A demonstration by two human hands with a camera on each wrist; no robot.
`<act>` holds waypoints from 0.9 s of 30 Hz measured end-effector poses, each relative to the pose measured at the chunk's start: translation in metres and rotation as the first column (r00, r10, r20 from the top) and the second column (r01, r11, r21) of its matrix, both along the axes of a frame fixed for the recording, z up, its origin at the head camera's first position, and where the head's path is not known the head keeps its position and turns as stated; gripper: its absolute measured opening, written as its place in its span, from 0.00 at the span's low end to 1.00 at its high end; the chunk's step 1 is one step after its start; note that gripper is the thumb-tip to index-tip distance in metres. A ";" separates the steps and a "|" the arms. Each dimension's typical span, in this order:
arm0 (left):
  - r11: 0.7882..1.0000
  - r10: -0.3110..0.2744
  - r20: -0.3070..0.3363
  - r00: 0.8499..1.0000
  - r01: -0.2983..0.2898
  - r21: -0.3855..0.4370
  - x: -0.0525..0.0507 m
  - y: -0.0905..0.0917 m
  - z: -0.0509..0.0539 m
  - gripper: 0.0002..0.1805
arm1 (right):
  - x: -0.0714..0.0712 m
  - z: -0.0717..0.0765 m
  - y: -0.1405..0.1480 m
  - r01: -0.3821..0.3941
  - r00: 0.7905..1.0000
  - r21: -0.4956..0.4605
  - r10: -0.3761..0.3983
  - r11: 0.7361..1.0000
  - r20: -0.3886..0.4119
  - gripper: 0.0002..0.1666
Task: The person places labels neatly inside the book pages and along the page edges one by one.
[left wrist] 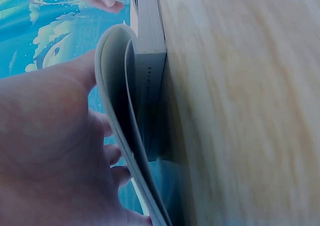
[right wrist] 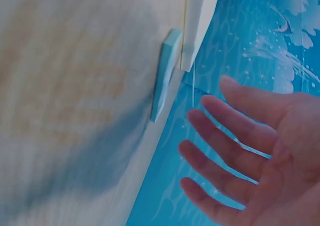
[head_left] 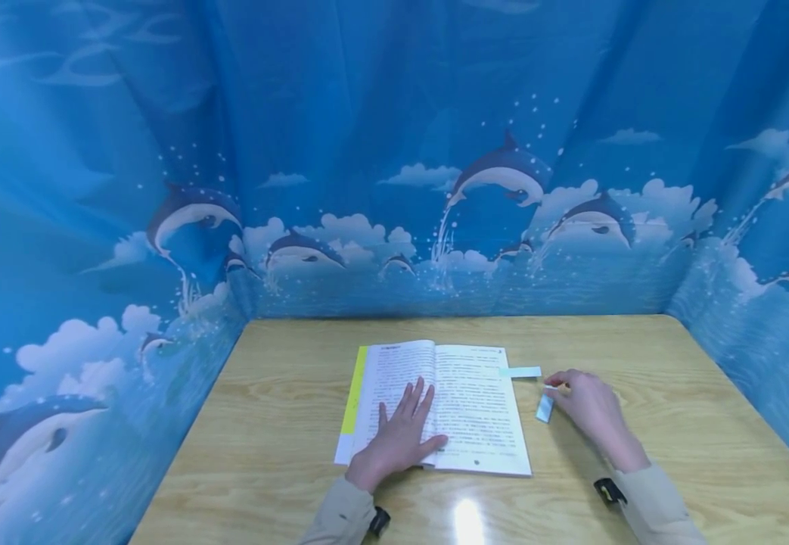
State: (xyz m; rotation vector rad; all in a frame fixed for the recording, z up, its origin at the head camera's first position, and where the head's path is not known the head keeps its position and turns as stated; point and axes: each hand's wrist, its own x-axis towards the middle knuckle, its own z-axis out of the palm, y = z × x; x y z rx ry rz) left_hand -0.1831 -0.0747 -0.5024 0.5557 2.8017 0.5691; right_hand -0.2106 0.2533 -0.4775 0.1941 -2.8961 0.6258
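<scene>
The left hand [head_left: 399, 440] was lying with its fingers spread over the opened book [head_left: 479, 412] on the wooden table [head_left: 265, 439], and it gripped nothing. The right hand [head_left: 591, 407] had its fingers loosely extended, holding nothing, just beside the small pale-blue pad [head_left: 544, 409], which lay on the table near the book's right edge. Above this pad, a light strip [head_left: 525, 372] stuck out from the right page.

Between open book [head_left: 481, 420] and blue block [head_left: 544, 409] ran a narrow lane of tabletop [head_left: 529, 418], pale strip [head_left: 525, 372] jutting across its far end, right hand [head_left: 591, 409] blocking the block's right side.
</scene>
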 end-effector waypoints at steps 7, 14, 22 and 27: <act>1.000 0.003 0.005 1.000 -0.003 -0.007 0.000 0.000 0.001 0.47 | 0.007 -0.011 -0.002 -0.092 0.994 0.212 0.078 0.973 0.073 0.37; 1.000 0.004 0.008 1.000 -0.004 -0.008 0.000 0.001 0.001 0.47 | 0.009 -0.016 -0.006 -0.088 0.984 0.291 0.037 0.953 0.177 0.45; 1.000 0.007 0.009 1.000 -0.007 -0.011 0.000 0.001 0.001 0.47 | 0.005 -0.016 0.006 -0.120 0.990 0.323 0.088 0.939 0.112 0.40; 1.000 0.004 0.009 1.000 -0.004 -0.012 0.000 0.001 0.001 0.47 | 0.003 -0.016 0.016 -0.160 0.982 0.273 0.126 0.949 0.140 0.37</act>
